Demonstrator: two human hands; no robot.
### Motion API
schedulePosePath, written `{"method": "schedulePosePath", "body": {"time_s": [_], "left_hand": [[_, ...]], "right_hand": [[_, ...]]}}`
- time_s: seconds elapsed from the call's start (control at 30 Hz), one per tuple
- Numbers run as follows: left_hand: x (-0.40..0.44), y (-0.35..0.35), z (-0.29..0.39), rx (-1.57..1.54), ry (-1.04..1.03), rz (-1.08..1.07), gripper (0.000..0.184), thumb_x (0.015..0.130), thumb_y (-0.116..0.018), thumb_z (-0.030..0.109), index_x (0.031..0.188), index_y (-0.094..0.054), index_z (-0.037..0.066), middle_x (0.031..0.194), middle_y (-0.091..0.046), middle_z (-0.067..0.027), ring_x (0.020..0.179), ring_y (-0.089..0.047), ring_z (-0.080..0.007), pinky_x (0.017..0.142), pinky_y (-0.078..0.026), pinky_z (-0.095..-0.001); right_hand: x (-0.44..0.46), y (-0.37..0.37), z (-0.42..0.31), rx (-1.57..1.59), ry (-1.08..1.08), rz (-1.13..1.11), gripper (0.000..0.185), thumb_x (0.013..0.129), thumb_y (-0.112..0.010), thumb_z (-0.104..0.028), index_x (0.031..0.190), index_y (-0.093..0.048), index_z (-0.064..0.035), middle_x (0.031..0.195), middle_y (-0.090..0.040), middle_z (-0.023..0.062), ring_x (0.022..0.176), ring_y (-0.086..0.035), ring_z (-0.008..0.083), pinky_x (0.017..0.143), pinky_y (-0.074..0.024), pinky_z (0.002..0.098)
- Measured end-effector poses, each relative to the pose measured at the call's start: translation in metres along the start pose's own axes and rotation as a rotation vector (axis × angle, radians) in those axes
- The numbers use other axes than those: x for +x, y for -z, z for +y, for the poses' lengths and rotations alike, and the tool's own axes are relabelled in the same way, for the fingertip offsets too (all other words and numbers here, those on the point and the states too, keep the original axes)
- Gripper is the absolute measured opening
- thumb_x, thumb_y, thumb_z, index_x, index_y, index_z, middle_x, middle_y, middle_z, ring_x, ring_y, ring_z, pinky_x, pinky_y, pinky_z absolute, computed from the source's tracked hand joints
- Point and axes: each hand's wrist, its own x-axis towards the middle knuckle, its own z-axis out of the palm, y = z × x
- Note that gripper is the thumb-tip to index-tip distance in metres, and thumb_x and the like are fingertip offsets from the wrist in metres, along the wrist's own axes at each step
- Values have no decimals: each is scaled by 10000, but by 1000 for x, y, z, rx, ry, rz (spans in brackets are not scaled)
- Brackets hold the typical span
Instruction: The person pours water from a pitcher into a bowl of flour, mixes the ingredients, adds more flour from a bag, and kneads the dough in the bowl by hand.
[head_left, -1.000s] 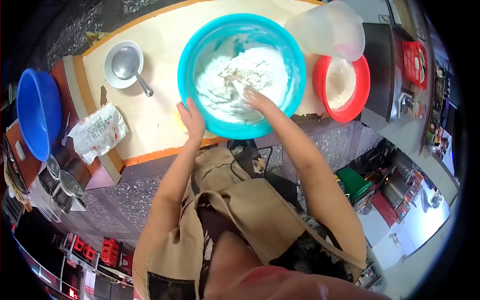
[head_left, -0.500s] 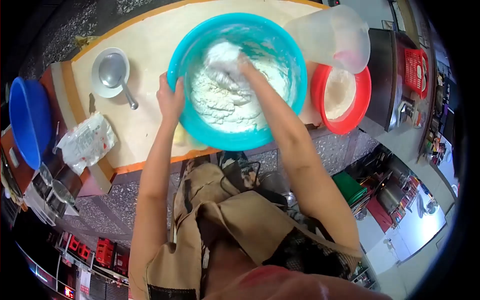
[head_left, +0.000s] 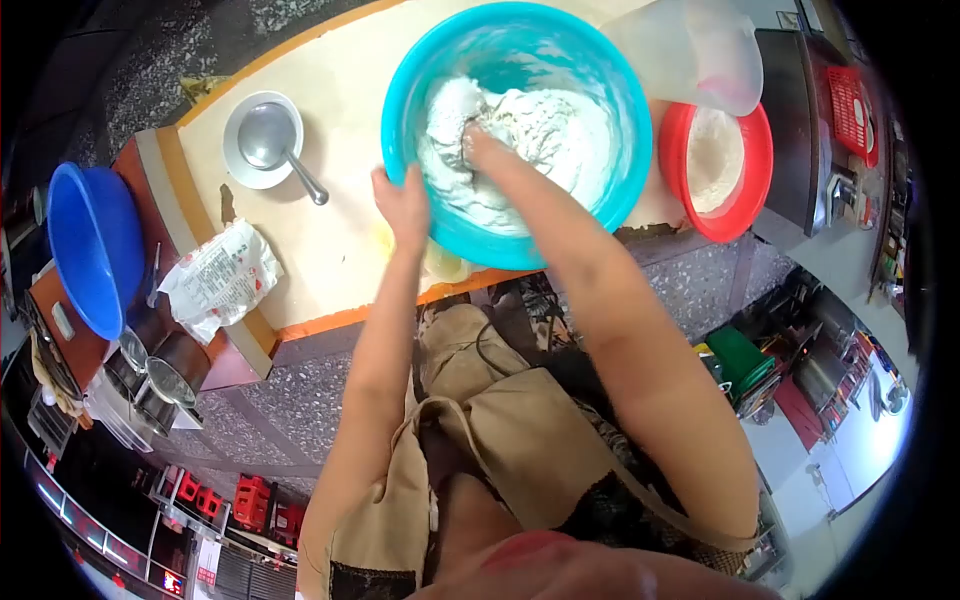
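A large teal basin (head_left: 395,110) holds a sticky white mass of flour dough (head_left: 560,140). At its left side my left hand (head_left: 403,205) grips the rim, thumb and fingers on either side. My right hand (head_left: 482,150) is down inside the basin, toward the left wall, closed into the dough; its fingers are coated white and mostly hidden. A pale lump of floury dough (head_left: 456,103) bulges just beyond it. To the right stands a red basin (head_left: 758,165) with flour (head_left: 714,160) in it.
A translucent plastic jug (head_left: 690,50) leans over the red basin. Left on the table (head_left: 330,250) are a white bowl (head_left: 232,150) with a metal ladle (head_left: 266,138) and a crumpled printed plastic bag (head_left: 222,280). A blue basin (head_left: 95,250) stands farther left.
The view has shifted, so the table's things appear farther right and mostly higher. Inside the basin my right hand has moved toward the left wall, and the dough has changed shape. My left hand stays at the rim.
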Motion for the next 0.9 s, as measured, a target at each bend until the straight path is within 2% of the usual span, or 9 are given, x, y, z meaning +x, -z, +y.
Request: {"method": "schedulePosePath", "body": {"time_s": [0.1,0.23,0.3,0.33,0.47,0.57,0.63,0.73,0.9], "left_hand": [[-66,2,-20,-238,21,-25,317,780,-553,187,967,-430,-38,895,-510,-148,827,-493,-217,758,-393,-325],[-32,23,-20,-51,12,-78,415,814,-529,278,1049,-412,-44,907,-507,-140,849,-496,-218,756,-394,-317],[19,21,22,50,-126,-112,390,835,-477,311,1051,-460,-13,845,-560,-189,774,-552,-273,710,-413,-342],[43,11,27,139,-265,-160,370,836,-470,309,1059,-474,14,823,-580,-210,757,-575,-304,686,-424,-363],[57,-1,35,209,-268,-170,360,836,-464,316,1060,-478,35,786,-591,-202,729,-586,-318,659,-432,-376],[53,-1,33,242,-235,-151,350,834,-462,316,1046,-486,38,760,-600,-183,698,-588,-330,637,-439,-389],[53,-2,29,243,-262,-123,344,828,-465,313,1033,-490,37,776,-601,-189,718,-584,-347,642,-440,-399],[53,-3,27,275,-271,-92,344,825,-469,316,1022,-496,35,777,-600,-193,719,-580,-356,641,-441,-407],[51,0,31,201,-247,-105,343,820,-481,323,1001,-513,34,776,-599,-196,715,-581,-355,639,-441,-405]], "right_hand": [[-98,56,-18,206,214,-1,647,698,-603,-297,1244,-345,-67,1207,-425,183,1181,-298,380,989,-260,404],[-166,71,33,146,-49,749,583,740,-579,-324,1237,-382,-91,1229,-407,191,1169,-353,296,970,-288,363],[-150,94,73,245,-345,570,521,787,-508,-361,1212,-412,-76,1227,-425,159,1171,-361,257,988,-262,340],[-126,98,90,243,-336,566,521,787,-508,-361,1212,-412,-76,1227,-425,159,1171,-361,257,988,-262,340],[-1,77,149,457,-287,449,473,820,-438,-392,1176,-456,-80,1209,-451,139,1141,-398,255,970,-289,318],[-20,98,75,479,-175,264,630,784,-412,-514,1183,-430,-27,1187,-439,218,1112,-414,312,960,-300,343],[-28,88,38,53,78,82,621,766,-441,-506,1167,-453,-31,1162,-469,202,1091,-438,312,938,-326,360],[-106,73,-40,-335,246,147,599,722,-535,-447,1134,-470,-17,1134,-491,201,1061,-466,308,910,-356,367],[-85,-38,-6,-464,45,434,572,706,-567,-399,1122,-474,-17,1112,-504,202,1035,-485,300,884,-376,367]]}}
